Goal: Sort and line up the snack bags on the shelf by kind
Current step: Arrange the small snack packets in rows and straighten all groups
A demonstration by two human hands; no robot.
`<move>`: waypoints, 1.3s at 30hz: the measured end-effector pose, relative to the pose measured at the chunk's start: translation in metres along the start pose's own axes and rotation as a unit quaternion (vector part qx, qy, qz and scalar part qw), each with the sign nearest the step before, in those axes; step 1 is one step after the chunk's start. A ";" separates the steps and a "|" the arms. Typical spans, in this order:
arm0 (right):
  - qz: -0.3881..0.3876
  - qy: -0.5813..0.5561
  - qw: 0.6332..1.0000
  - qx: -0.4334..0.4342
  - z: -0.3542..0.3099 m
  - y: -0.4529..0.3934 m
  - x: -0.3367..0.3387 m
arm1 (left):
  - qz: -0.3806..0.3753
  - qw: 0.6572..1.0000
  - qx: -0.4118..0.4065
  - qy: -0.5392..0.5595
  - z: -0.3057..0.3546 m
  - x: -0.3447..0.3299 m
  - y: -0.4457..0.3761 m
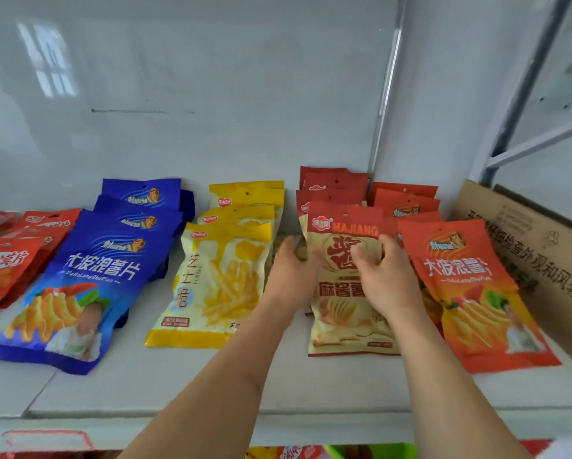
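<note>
Red-and-cream snack bag (347,293) held on the white shelf (211,389).
It is gripped at both sides by the left hand (291,276) and right hand (385,276), between the yellow bags (221,279) and orange bags (473,293).

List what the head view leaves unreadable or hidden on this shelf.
- Majiang bag: middle lettering covered by both hands, left hand, right hand.
- Rear bags in each row: overlapped by the front ones.
- Far-left red bags: cut off by the frame edge.
- Cardboard box: cropped on the right.

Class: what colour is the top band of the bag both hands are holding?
Red, on the held bag, seen in the head view.
</note>
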State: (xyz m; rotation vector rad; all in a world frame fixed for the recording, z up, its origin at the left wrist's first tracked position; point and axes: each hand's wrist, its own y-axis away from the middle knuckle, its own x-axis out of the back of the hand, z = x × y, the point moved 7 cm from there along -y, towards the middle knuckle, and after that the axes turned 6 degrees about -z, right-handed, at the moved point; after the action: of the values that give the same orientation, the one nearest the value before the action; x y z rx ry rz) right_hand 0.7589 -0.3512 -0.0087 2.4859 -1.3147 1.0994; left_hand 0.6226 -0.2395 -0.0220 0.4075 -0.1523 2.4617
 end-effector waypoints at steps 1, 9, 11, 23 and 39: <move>-0.017 -0.019 1.000 -0.011 0.006 -0.003 -0.002 | 0.003 0.999 0.022 0.028 -0.001 -0.007 -0.005; -0.089 -0.098 0.990 -0.051 0.024 -0.029 -0.020 | -0.041 0.981 0.090 0.166 -0.003 -0.031 -0.053; -0.107 -0.121 0.986 -0.042 0.024 -0.030 -0.026 | -0.055 0.983 0.064 0.166 0.005 -0.034 -0.059; -0.126 -0.174 0.975 -0.059 0.048 -0.032 -0.038 | 0.016 0.997 0.068 0.041 -0.014 -0.035 -0.032; -0.035 0.073 0.996 0.045 -0.015 -0.067 -0.015 | 0.041 0.972 -0.022 -0.230 -0.014 -0.039 0.014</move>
State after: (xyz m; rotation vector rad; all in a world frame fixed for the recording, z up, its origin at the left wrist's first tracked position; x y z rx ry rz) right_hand 0.7964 -0.2940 0.0071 2.4374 -1.1549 1.3234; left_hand 0.6402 -0.2702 -0.0480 0.9643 -0.4226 2.3968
